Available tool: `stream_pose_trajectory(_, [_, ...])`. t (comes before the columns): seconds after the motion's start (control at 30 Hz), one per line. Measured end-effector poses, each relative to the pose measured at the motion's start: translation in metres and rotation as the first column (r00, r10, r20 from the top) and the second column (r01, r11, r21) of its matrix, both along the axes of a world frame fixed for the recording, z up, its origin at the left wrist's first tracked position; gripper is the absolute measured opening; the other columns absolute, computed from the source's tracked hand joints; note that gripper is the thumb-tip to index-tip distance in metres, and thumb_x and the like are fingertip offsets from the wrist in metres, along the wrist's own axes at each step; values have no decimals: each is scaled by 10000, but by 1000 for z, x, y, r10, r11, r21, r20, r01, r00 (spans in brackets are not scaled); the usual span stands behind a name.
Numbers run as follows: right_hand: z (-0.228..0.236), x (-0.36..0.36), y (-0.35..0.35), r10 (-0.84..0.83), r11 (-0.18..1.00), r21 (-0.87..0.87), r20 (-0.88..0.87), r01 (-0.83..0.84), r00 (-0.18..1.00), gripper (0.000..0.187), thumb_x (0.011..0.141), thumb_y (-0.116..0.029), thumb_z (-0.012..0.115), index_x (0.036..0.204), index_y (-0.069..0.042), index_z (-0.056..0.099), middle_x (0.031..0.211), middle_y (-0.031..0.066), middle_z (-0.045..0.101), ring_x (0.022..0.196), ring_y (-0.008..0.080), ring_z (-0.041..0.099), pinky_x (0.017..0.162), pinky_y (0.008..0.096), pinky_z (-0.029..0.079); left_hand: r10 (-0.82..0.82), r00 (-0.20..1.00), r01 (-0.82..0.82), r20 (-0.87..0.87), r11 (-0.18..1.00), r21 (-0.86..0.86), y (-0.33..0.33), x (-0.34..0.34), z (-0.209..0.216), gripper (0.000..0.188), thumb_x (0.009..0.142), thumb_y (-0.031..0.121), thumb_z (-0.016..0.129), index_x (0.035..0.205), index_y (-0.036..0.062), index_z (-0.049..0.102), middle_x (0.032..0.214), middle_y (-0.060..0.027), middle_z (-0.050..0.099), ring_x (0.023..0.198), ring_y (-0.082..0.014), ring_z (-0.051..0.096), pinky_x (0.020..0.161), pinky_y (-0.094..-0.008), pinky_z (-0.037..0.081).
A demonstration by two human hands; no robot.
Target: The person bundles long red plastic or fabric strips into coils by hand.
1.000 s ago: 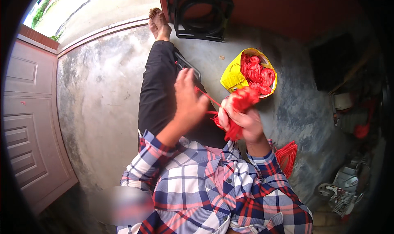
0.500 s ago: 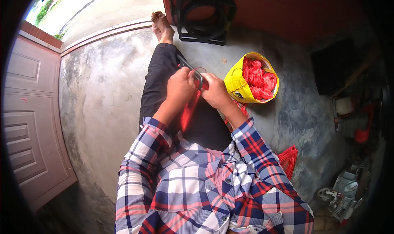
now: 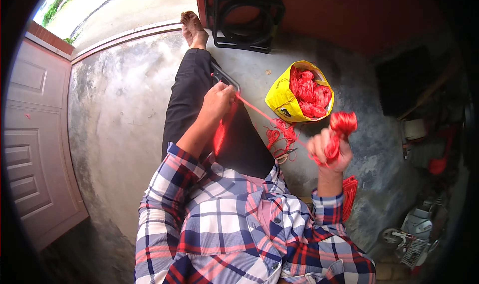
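Observation:
My left hand [image 3: 219, 100] is closed above my thigh, at the near end of a dark looped frame [image 3: 230, 81]. A bright red strip of cord work [image 3: 220, 134], blurred, hangs just below that hand. Out to the right, my right hand [image 3: 330, 150] grips a bundle of red cord [image 3: 344, 122], which bulges above and between the fingers. One red strand [image 3: 267, 115] runs taut from my left hand to the right one. What exactly the left fingers pinch is hidden; they close around the frame and the red work.
A yellow bag [image 3: 280, 98] full of red cord hanks stands beyond my right hand. Loose red cord [image 3: 285, 130] and scissors [image 3: 283, 157] lie beside my leg. Folded red material [image 3: 350, 196] is by my right elbow. A black frame stand [image 3: 244, 22] stands at the wall.
My right hand has swung away from the left, out to the right and nearer to me, drawing the red strand tight. Its cord bundle now shows. My left hand stays nearly in place.

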State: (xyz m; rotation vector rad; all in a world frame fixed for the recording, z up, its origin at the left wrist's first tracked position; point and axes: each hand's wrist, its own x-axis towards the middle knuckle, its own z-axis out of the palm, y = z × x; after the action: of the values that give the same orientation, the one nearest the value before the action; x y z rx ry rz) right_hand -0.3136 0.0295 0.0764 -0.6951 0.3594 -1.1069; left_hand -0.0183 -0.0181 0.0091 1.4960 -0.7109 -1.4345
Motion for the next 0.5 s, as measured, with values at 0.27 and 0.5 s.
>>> stream_pose_trajectory(0.27, [-65, -38, 61, -67, 967, 143, -656, 211, 752, 349, 916, -110, 558, 1237, 25, 537, 928, 60, 620, 704, 113, 587, 634, 252, 485, -105, 970, 123, -219, 990, 71, 0, 0, -11, 74, 822, 142, 583, 816, 94, 528, 600, 17, 465, 439, -78, 431, 378, -223, 234])
stream_pose_trajectory(0.5, [-84, 15, 22, 184, 859, 465, 111, -215, 977, 381, 960, -279, 538, 1236, -20, 495, 984, 125, 626, 801, 190, 620, 723, 342, 522, 35, 791, 353, 610, 789, -503, 51, -21, 13, 168, 788, 162, 678, 792, 2, 627, 796, -103, 567, 756, -234, 574, 692, -344, 468])
